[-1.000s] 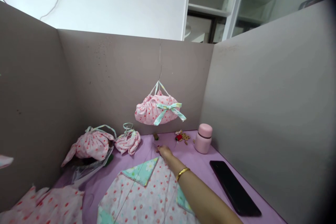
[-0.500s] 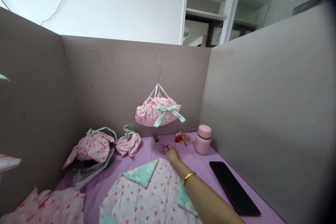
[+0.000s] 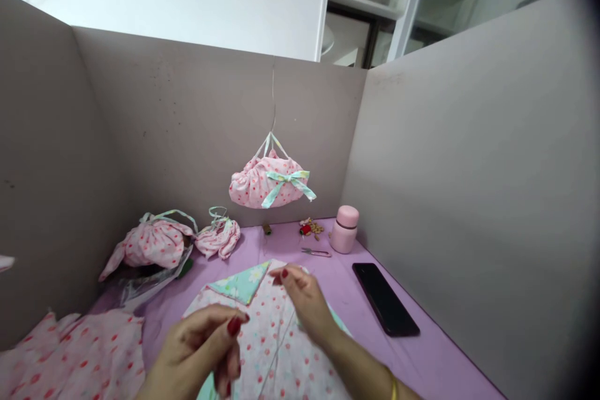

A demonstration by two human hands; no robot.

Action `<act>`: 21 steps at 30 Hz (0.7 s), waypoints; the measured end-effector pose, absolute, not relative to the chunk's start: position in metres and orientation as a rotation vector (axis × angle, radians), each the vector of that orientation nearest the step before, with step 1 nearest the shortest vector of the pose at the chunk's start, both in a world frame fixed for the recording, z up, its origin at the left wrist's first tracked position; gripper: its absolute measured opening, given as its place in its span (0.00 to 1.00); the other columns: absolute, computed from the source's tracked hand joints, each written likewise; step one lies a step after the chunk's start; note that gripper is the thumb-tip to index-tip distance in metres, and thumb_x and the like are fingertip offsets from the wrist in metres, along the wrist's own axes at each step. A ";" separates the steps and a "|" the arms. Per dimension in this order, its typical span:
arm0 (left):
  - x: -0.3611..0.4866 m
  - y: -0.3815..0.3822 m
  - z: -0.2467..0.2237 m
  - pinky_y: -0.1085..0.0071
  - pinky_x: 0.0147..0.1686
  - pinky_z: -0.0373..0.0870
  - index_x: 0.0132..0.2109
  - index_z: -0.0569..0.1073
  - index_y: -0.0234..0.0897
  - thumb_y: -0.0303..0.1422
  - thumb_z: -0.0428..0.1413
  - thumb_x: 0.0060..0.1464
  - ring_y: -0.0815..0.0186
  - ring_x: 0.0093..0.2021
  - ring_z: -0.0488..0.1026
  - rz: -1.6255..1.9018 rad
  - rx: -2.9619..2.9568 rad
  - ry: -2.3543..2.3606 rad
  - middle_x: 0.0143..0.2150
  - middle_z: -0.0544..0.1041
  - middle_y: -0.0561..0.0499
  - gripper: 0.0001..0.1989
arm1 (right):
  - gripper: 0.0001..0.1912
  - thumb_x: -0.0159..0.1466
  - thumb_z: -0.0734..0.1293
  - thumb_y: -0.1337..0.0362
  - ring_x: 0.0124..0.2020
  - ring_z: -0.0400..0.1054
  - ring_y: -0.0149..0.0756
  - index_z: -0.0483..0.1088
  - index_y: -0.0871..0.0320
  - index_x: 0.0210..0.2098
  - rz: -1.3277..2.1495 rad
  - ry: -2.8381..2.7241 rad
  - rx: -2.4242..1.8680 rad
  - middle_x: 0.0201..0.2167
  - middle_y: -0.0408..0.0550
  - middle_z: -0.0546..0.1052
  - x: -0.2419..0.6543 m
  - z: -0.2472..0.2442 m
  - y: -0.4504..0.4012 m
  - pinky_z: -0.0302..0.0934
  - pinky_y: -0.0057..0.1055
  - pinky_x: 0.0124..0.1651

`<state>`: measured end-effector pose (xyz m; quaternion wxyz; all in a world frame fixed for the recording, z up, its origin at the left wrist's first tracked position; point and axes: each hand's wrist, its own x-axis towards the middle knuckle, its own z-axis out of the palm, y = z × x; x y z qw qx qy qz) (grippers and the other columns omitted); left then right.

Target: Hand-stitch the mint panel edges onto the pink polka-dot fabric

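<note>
- The dotted cloth (image 3: 265,340) lies spread on the purple worktop (image 3: 338,284), beneath the person's hands.
- I judge it light and limp, like thin cotton: nothing to break, quick to wrinkle, hardly slippery. The green flowered corner (image 3: 241,285) looks doubled over, so probably a bit firmer; its edge seems the best place to pinch, with the other hand flat to keep the rest from sliding.
- The left hand (image 3: 194,350) hovers over the cloth's left side, thumb and forefinger drawn narrowly together; whether they pinch something fine, I cannot tell.
- The right hand (image 3: 312,303) is over the far part, its fingers bent and close together; I cannot tell whether anything thin sits between them.
- Between them the two hands hide a good part of the cloth from me.
- Beyond it lie small snips (image 3: 316,252), a red spool (image 3: 304,230) and a dark spool (image 3: 267,229), well apart from the fingers.
- To the right are a pink flask (image 3: 345,231) and a phone (image 3: 384,300), the phone near the right forearm and limiting room there.
- To the left, another dotted piece (image 3: 77,356) crowds that side.
- A bow-tied pouch (image 3: 267,184) hangs behind, above the worktop.
</note>
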<state>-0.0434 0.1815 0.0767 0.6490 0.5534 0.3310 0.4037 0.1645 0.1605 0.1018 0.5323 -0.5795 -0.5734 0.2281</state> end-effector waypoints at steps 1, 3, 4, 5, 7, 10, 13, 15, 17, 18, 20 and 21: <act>-0.032 0.181 0.095 0.79 0.13 0.55 0.34 0.73 0.36 0.39 0.57 0.49 0.76 0.11 0.59 0.878 1.237 0.741 0.12 0.67 0.59 0.10 | 0.18 0.67 0.54 0.57 0.36 0.67 0.32 0.72 0.57 0.36 0.595 -1.391 -1.308 0.31 0.45 0.72 0.148 0.108 0.149 0.61 0.29 0.41; -0.014 0.178 0.121 0.82 0.13 0.50 0.34 0.74 0.37 0.40 0.59 0.46 0.79 0.11 0.56 0.926 1.132 0.715 0.11 0.65 0.61 0.12 | 0.20 0.65 0.55 0.54 0.32 0.67 0.32 0.72 0.59 0.30 0.710 -1.370 -1.149 0.28 0.45 0.71 0.122 0.117 0.133 0.61 0.28 0.37; -0.008 0.177 0.126 0.82 0.13 0.50 0.37 0.73 0.37 0.40 0.60 0.45 0.79 0.11 0.55 0.920 1.093 0.704 0.10 0.64 0.62 0.14 | 0.19 0.65 0.56 0.54 0.29 0.67 0.32 0.72 0.59 0.31 0.813 -1.339 -1.062 0.25 0.44 0.71 0.114 0.120 0.129 0.60 0.28 0.33; -0.004 0.175 0.129 0.83 0.14 0.49 0.41 0.72 0.38 0.40 0.60 0.45 0.79 0.11 0.54 0.914 1.057 0.697 0.10 0.64 0.62 0.16 | 0.17 0.64 0.58 0.54 0.26 0.66 0.31 0.72 0.59 0.31 0.943 -1.271 -0.962 0.22 0.43 0.70 0.107 0.122 0.127 0.59 0.27 0.31; 0.000 0.173 0.126 0.83 0.14 0.49 0.47 0.69 0.39 0.40 0.60 0.45 0.79 0.11 0.52 0.894 1.004 0.680 0.09 0.63 0.63 0.22 | 0.14 0.61 0.63 0.56 0.21 0.63 0.29 0.71 0.61 0.30 1.144 -1.088 -0.831 0.17 0.42 0.69 0.101 0.122 0.129 0.54 0.25 0.25; 0.001 0.172 0.118 0.82 0.15 0.50 0.48 0.68 0.38 0.41 0.61 0.43 0.80 0.11 0.51 0.894 0.916 0.672 0.09 0.62 0.64 0.25 | 0.12 0.56 0.68 0.58 0.16 0.61 0.26 0.68 0.62 0.26 1.241 -0.884 -0.811 0.13 0.41 0.69 0.100 0.117 0.136 0.45 0.23 0.21; 0.004 0.171 0.116 0.81 0.17 0.53 0.45 0.69 0.37 0.44 0.61 0.41 0.80 0.11 0.52 0.898 0.861 0.679 0.10 0.63 0.63 0.25 | 0.13 0.56 0.68 0.57 0.14 0.60 0.26 0.66 0.61 0.25 1.256 -0.852 -0.818 0.12 0.41 0.69 0.102 0.111 0.141 0.42 0.23 0.19; 0.006 0.172 0.117 0.82 0.16 0.51 0.44 0.69 0.36 0.44 0.61 0.41 0.79 0.12 0.52 0.896 0.876 0.690 0.11 0.63 0.63 0.24 | 0.13 0.56 0.68 0.57 0.14 0.61 0.26 0.66 0.61 0.25 1.248 -0.866 -0.816 0.12 0.41 0.69 0.104 0.108 0.143 0.42 0.23 0.19; 0.007 0.173 0.117 0.82 0.15 0.48 0.43 0.69 0.36 0.44 0.61 0.41 0.79 0.12 0.52 0.882 0.909 0.697 0.11 0.63 0.62 0.23 | 0.12 0.57 0.67 0.58 0.14 0.61 0.26 0.66 0.61 0.25 1.231 -0.887 -0.811 0.13 0.41 0.70 0.104 0.106 0.143 0.43 0.24 0.20; 0.008 0.174 0.116 0.82 0.15 0.48 0.44 0.69 0.36 0.44 0.60 0.42 0.79 0.12 0.53 0.869 0.925 0.694 0.11 0.63 0.62 0.23 | 0.12 0.57 0.67 0.58 0.13 0.61 0.26 0.66 0.61 0.26 1.225 -0.892 -0.807 0.13 0.40 0.69 0.104 0.106 0.143 0.44 0.24 0.20; 0.009 0.175 0.115 0.81 0.16 0.50 0.44 0.69 0.35 0.45 0.60 0.42 0.78 0.13 0.54 0.842 0.951 0.687 0.12 0.63 0.62 0.24 | 0.11 0.58 0.67 0.58 0.13 0.61 0.26 0.66 0.60 0.26 1.224 -0.887 -0.792 0.13 0.39 0.68 0.104 0.104 0.143 0.45 0.24 0.20; 0.008 0.176 0.115 0.81 0.16 0.50 0.45 0.68 0.35 0.45 0.60 0.42 0.78 0.13 0.54 0.834 0.958 0.684 0.12 0.63 0.62 0.25 | 0.11 0.58 0.66 0.59 0.14 0.61 0.26 0.66 0.60 0.26 1.227 -0.885 -0.783 0.13 0.38 0.68 0.103 0.103 0.143 0.45 0.24 0.20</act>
